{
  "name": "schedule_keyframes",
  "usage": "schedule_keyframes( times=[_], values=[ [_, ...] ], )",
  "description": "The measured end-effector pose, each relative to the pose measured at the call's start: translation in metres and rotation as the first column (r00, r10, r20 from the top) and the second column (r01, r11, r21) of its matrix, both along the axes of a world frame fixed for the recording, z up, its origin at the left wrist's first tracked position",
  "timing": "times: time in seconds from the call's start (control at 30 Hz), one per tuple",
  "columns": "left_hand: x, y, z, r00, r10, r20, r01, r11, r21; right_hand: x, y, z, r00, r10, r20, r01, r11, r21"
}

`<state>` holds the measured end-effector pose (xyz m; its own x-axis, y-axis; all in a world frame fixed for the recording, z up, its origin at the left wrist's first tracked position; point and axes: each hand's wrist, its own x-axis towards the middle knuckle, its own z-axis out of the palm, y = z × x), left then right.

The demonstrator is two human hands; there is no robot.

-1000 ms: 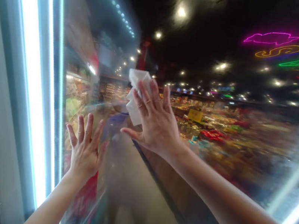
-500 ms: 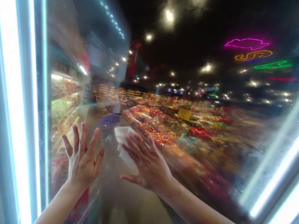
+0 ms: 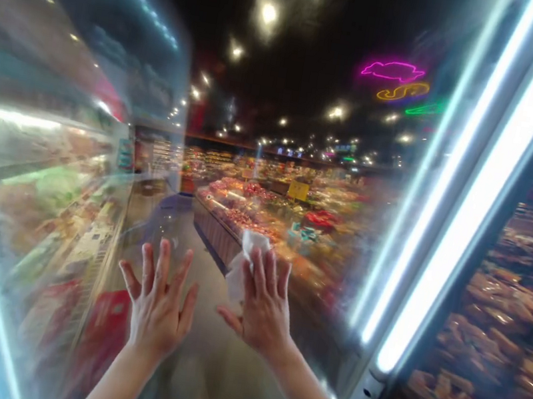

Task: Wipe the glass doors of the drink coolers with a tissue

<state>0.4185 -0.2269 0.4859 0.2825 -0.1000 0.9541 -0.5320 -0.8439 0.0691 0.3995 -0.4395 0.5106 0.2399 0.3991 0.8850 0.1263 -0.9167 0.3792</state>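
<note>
One white cloth (image 3: 235,281) — long axis near upright, top tilted right — under right hand (image 3: 264,304), grip unclenched; left hand (image 3: 158,307) splayed.

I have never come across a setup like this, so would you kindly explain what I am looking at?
There is no machine: these are a person's two bare hands, seen by a camera worn on the head. The left hand is spread flat toward what looks like an upright, clear glass pane. The right hand has a thin white cloth or tissue beneath it. Long, bright white light tubes flank the view; beyond stands a wood-sided display counter heaped with reddish goods, too blurred to identify.
</note>
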Motion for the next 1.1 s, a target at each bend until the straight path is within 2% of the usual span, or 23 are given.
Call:
schedule_keyframes(
  times=[0.1,0.2,0.27,0.43,0.53,0.6,0.77,0.87,0.97,1.1],
  values=[
    [-0.003,-0.024,-0.009,1.000,-0.027,0.008,0.027,1.000,-0.001,-0.001,-0.009,-0.008,1.000,-0.006,0.014,0.006,1.000,-0.006],
    [-0.006,-0.044,-0.010,1.000,-0.014,-0.006,0.014,0.999,-0.035,0.000,-0.015,0.006,0.999,-0.021,0.026,0.017,0.991,0.132],
    [-0.008,-0.054,-0.011,1.000,0.005,-0.015,-0.006,0.997,-0.074,-0.001,-0.018,0.009,1.000,-0.016,0.013,0.014,0.984,0.177],
    [-0.013,-0.079,-0.021,0.999,0.026,-0.025,-0.028,0.996,-0.088,-0.005,-0.029,-0.012,1.000,-0.008,0.005,0.007,0.991,0.137],
    [-0.016,-0.090,-0.027,0.998,0.053,-0.025,-0.055,0.993,-0.100,-0.005,-0.041,-0.004,1.000,-0.013,-0.007,0.014,0.976,0.218],
    [-0.016,-0.094,-0.027,0.997,0.072,-0.015,-0.073,0.991,-0.115,-0.006,-0.049,0.000,1.000,-0.017,-0.019,0.021,0.967,0.253],
    [-0.012,-0.092,-0.028,0.995,0.103,0.012,-0.100,0.986,-0.130,-0.013,-0.068,-0.025,0.999,-0.044,0.019,0.040,0.980,0.197],
    [-0.009,-0.090,-0.031,0.992,0.121,0.042,-0.115,0.986,-0.125,-0.015,-0.077,-0.023,0.998,-0.056,0.021,0.050,0.970,0.236],
    [-0.008,-0.089,-0.034,0.990,0.136,0.042,-0.129,0.983,-0.127,-0.015,-0.077,-0.023,0.999,-0.053,-0.009,0.053,0.958,0.282],
    [-0.009,-0.091,-0.035,0.989,0.145,0.025,-0.142,0.984,-0.110,-0.013,-0.069,-0.043,1.000,-0.014,0.001,0.014,0.971,0.239]
  ],
)
